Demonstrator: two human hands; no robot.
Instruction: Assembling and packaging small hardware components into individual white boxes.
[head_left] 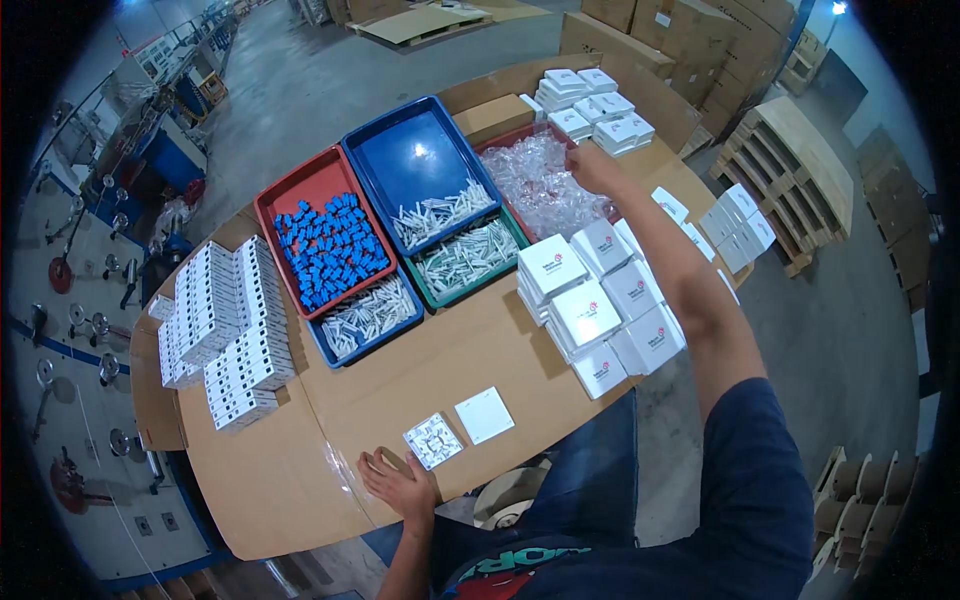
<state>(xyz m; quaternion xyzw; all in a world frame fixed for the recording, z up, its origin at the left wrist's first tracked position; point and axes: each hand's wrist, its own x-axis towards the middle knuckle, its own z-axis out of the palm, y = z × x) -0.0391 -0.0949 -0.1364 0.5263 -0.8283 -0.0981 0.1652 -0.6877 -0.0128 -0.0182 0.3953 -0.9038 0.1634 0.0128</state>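
Observation:
My left hand (398, 484) lies on the cardboard tabletop with its fingers spread, holding nothing. Just beside its fingertips is a square white faceplate module (434, 441) with its detailed inner side facing up. A plain square white cover plate (485, 415) lies to the right of it. Stretched far forward, my right hand (592, 168) is at the right edge of a red tray (526, 131) heaped with clear plastic pieces (540, 185). Its fingers look curled together against the plastic; what they hold, if anything, cannot be made out.
A red tray (300, 184) holds blue connectors; blue trays (400, 135) and a green one (440, 300) hold white sticks. White modules (215, 310) are stacked at left. White boxes (600, 300) stand under my right arm, and more boxes (600, 105) behind. Wooden pallets (785, 180) lie right.

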